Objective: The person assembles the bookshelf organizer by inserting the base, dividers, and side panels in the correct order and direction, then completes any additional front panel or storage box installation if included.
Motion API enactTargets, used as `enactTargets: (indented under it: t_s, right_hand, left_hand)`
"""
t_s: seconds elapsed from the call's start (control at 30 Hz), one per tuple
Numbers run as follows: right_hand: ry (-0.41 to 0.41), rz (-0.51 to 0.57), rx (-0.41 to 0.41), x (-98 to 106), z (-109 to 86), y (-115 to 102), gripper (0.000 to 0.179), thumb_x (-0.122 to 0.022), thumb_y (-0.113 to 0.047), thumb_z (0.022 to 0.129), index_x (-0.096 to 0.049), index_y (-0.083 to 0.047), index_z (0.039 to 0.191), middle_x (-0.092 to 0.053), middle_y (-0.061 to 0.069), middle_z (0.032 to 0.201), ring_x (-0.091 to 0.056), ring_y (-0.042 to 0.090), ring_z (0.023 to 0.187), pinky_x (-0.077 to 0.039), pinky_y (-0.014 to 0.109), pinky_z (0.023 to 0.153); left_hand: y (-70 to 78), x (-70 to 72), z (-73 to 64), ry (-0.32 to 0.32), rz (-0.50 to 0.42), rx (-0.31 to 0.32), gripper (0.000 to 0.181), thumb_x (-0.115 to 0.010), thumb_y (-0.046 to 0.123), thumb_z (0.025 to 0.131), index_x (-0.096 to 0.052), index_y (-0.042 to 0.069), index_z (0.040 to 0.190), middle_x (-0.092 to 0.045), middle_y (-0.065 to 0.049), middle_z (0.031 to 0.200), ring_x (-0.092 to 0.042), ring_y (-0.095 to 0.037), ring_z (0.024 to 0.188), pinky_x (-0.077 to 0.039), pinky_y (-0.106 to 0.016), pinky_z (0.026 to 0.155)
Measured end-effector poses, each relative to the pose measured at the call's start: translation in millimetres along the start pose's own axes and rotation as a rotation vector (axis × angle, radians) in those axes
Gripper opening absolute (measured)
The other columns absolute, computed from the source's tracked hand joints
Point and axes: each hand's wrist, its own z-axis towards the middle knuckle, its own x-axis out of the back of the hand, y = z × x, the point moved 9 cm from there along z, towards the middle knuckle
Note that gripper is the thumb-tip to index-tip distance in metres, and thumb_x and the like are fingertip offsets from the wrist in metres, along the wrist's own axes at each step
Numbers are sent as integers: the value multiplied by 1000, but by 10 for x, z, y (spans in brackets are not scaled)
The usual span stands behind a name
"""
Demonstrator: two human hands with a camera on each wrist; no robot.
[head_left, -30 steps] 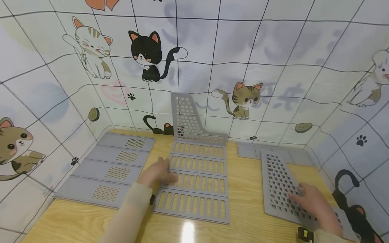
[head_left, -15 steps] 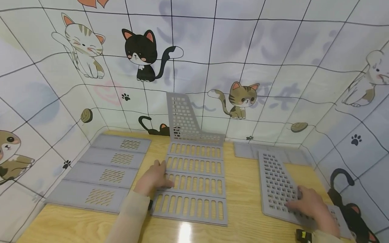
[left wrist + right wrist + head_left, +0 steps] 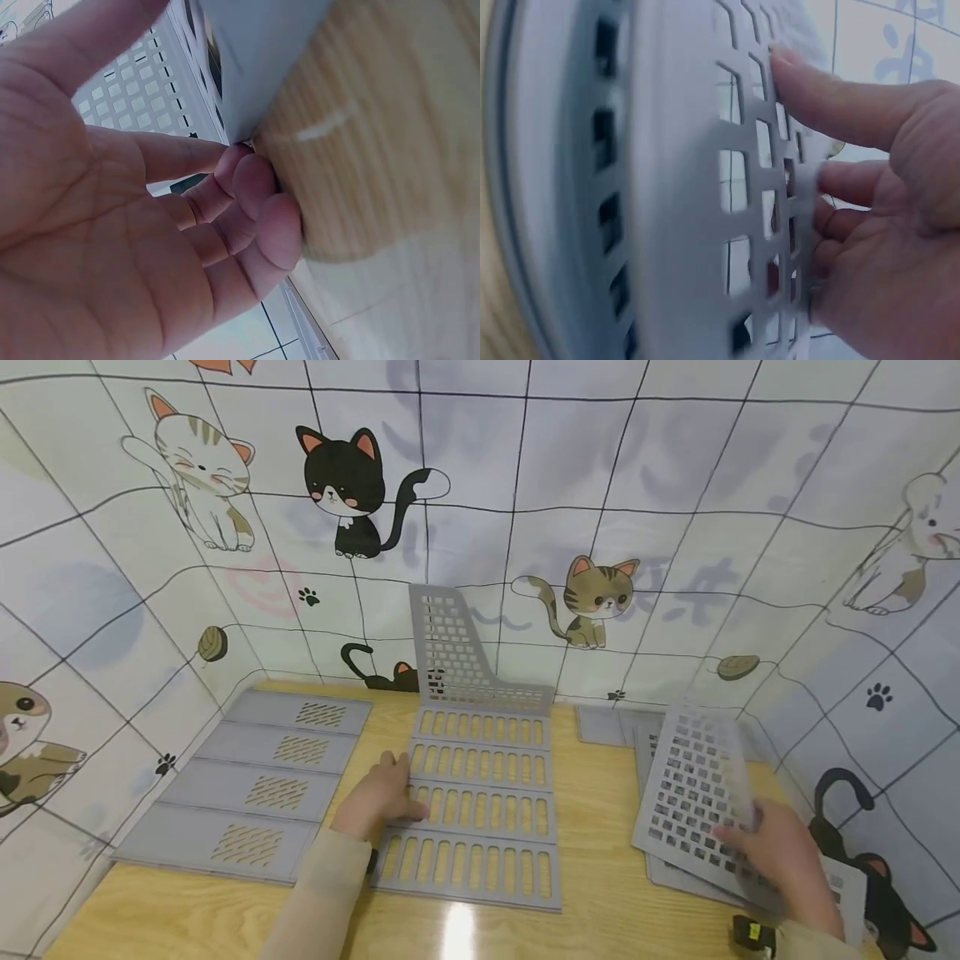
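Note:
In the head view my right hand [image 3: 783, 852] pinches a grey perforated L-shaped panel [image 3: 678, 814], thumb on its face and fingers behind. This panel is tilted up off a similar grey panel [image 3: 686, 878] beneath. The right wrist view shows the thumb on the holed plate [image 3: 682, 225] and a gap to the one behind. At the left edge of the grey slotted panels [image 3: 480, 842] lies my left hand [image 3: 378, 797]. In the left wrist view its curled fingertips [image 3: 277, 229] touch the wooden tabletop beside a grey panel edge [image 3: 259, 67].
Grey panels with slanted slots [image 3: 195, 785] lie in a row on the left. Another perforated L-shaped panel [image 3: 487, 689] stands against the cat-print wall covering [image 3: 480, 460] at the back. More flat grey pieces [image 3: 600, 727] lie at the back right.
The top right-hand panel has been tilted up and apart from the one below, its far end swinging rightward. My left hand stays at the slotted panels' edge. The head view has shifted slightly.

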Motion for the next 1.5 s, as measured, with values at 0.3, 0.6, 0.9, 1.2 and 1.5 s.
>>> enactTargets:
  t_s: [0.3,0.6,0.9,1.2,1.5]
  right_hand:
    - [322,147,97,217,-219,-534,21,-63,-12,102,-61,4,117,-66,32,116,-63,44,95,-48,58,77]
    - [382,166,274,181,-77,-1178,13,-62,-11,103,-57,-6,93,-67,19,92,-57,31,77,-43,39,61]
    - [414,245,357,116,182,-1486,19,-65,-10,102,-68,-1,117,-73,25,111,-69,38,94,-53,46,72]
    - [392,268,366,11,320,-1572,20,-65,-8,101,-67,0,119,-72,26,114,-68,42,100,-55,57,82]
    - [381,251,338,-20,380,-1580,23,-63,-11,103,-67,-3,124,-70,25,121,-67,45,111,-54,60,91]
  left_hand:
    - [-26,-18,42,-22,18,6,98,-90,25,81,-34,-7,155,-43,-29,136,-55,-40,112,-53,-55,94]
    - [-25,-19,40,-10,20,9,95,-91,25,80,-39,-7,152,-46,-27,133,-56,-37,108,-54,-53,91]
    - [-19,-16,32,-15,17,12,97,-91,25,80,-37,-8,153,-45,-27,133,-55,-38,110,-54,-53,92]
    - [-15,-15,20,-21,11,11,98,-90,25,81,-35,-7,155,-45,-26,134,-55,-37,111,-53,-53,95]
    - [-10,-6,12,-30,15,9,99,-89,25,82,-32,-7,157,-44,-27,136,-55,-37,113,-53,-53,96]
